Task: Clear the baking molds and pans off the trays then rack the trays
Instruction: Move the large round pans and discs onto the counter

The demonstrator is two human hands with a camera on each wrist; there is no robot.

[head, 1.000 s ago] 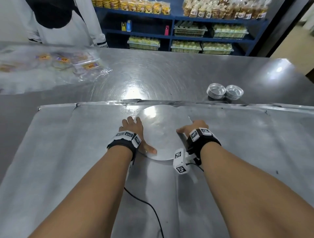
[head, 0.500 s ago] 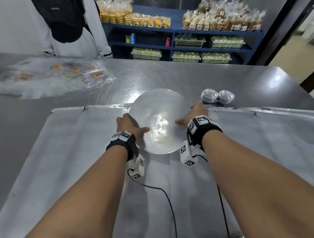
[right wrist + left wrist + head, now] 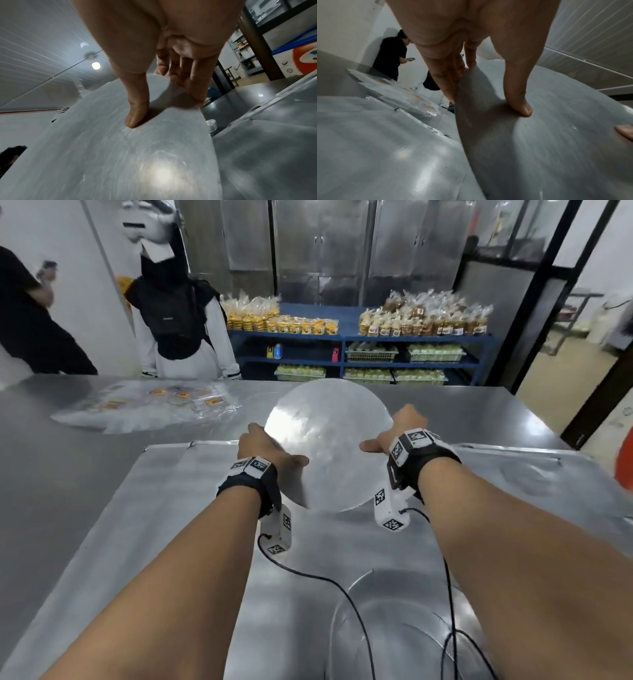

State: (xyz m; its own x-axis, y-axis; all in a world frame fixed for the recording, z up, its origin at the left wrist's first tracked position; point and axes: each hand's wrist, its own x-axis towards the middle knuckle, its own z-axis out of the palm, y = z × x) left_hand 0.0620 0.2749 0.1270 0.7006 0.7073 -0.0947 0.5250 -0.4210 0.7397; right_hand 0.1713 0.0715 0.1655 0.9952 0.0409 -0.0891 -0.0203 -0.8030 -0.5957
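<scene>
A round flat metal pan (image 3: 329, 440) is lifted above the big tray (image 3: 164, 508), tilted with its far edge raised. My left hand (image 3: 270, 453) grips its left rim, thumb on the top face and fingers underneath; the left wrist view shows the thumb on the pan (image 3: 539, 135). My right hand (image 3: 390, 436) grips the right rim the same way, its thumb lying on the pan (image 3: 120, 148) in the right wrist view. A second round pan (image 3: 394, 618) lies on the tray close to me.
A stack of small foil molds (image 3: 211, 125) stands on the steel table behind the pan's right edge. Bagged pastries (image 3: 154, 409) lie at the table's far left. Two people stand beyond the table at left, one in white (image 3: 185, 337). Blue shelves (image 3: 359, 350) hold packed goods.
Both hands have lifted the round pan off the tray and carried it up and away from me, tilting its far edge higher. My view has risen with it.
</scene>
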